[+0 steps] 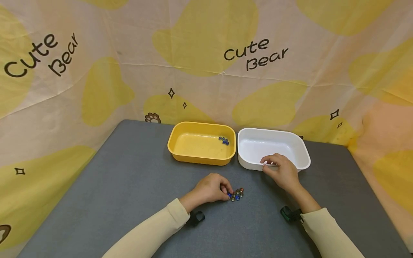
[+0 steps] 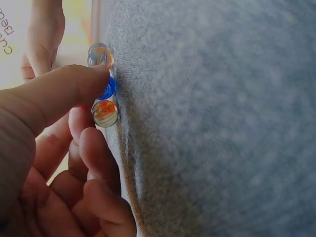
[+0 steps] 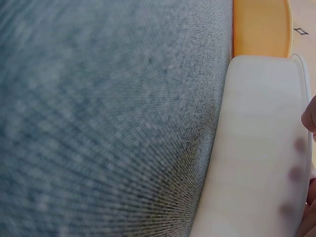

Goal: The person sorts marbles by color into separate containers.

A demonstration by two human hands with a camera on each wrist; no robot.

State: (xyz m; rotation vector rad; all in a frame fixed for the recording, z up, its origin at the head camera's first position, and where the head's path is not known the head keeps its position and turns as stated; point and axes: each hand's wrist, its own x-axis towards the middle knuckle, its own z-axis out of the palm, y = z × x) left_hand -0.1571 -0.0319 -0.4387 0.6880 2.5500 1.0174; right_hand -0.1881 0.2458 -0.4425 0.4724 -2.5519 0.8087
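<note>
My left hand is low over the table, with thumb and index finger pinching a blue marble at the left side of a small cluster of marbles. The cluster mixes clear, blue and orange-swirled glass; in the left wrist view an orange-swirled marble lies beside the blue one. My right hand grips the front rim of a white plastic box, thumb outside and fingers inside. Fingertips show as dark spots through its wall in the right wrist view.
A yellow plastic box stands left of the white one, with several blue marbles in its right end. Both boxes are near the back edge of the grey table. A printed cloth hangs behind.
</note>
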